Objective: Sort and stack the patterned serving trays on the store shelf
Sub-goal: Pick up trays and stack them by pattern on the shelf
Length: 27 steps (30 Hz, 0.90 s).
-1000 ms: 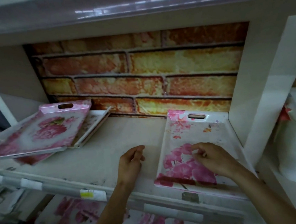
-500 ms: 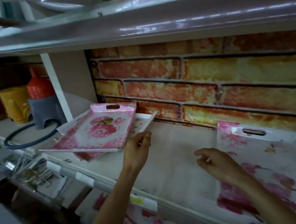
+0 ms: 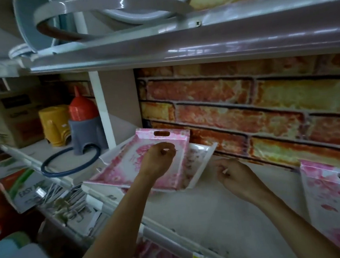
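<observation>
Head view shows the top pink tray (image 3: pixel 127 167) lying tilted on a crooked pile at the left of the shelf (image 3: pixel 204 209). A white tray (image 3: pixel 202 161) pokes out from under it on the right. Another pink tray (image 3: pixel 329 196) lies at the far right of the shelf, well apart.

The left hand (image 3: pixel 158 161) hangs over the top tray with its fingers loosely curled, holding nothing. I cannot tell if it touches. The right hand (image 3: pixel 234 174) is near the white tray's corner, also loosely curled and empty.

The pile leans, and its near corner looks close to the shelf's front edge. A push or a pull on one side could make it slide off and fall. A quick lift could drag the white tray along too.

The brick wall (image 3: pixel 246 104) is close behind. A white post (image 3: pixel 101 106) stands on the left, with a blue ring (image 3: pixel 47 171) past it. The upper shelf (image 3: pixel 218 39) hangs low, so there is little room to lift.
</observation>
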Available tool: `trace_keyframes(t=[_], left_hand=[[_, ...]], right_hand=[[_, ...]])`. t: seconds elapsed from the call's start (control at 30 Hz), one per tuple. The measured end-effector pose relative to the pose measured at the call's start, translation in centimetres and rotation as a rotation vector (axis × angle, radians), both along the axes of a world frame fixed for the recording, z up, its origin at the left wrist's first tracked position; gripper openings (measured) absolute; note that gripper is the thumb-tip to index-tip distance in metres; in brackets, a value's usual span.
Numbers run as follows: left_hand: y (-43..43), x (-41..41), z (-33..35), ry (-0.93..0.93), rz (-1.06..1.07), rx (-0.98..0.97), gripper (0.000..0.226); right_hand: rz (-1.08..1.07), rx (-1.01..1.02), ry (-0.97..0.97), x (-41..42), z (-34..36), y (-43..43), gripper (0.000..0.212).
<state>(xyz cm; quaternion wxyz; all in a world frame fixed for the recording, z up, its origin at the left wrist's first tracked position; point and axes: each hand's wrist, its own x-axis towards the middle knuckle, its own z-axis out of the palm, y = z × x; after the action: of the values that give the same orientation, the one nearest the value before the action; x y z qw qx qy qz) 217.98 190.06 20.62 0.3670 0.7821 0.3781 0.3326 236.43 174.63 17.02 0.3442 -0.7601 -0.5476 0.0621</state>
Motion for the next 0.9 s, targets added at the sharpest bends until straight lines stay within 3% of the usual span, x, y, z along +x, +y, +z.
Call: trace_keyframes(t=[0.23, 0.67, 0.9], left_hand=[[6.7, -5.7, -0.1, 0.233, 0.143, 0.015, 0.024], [12.6, -12.1, -1.7, 0.295, 0.216, -0.166, 0.019], [13.4, -12.0, -1.3, 0.373, 0.154, -0.223, 0.037]], right_hand=[[0.091, 0.049, 0.027, -2.7, 0.7, 5.6, 0.026], [0.063, -0.092, 0.067, -4.5, -1.3, 10.5, 0.04], [0.02, -0.156, 0.085, -4.9, -1.3, 10.8, 0.037]])
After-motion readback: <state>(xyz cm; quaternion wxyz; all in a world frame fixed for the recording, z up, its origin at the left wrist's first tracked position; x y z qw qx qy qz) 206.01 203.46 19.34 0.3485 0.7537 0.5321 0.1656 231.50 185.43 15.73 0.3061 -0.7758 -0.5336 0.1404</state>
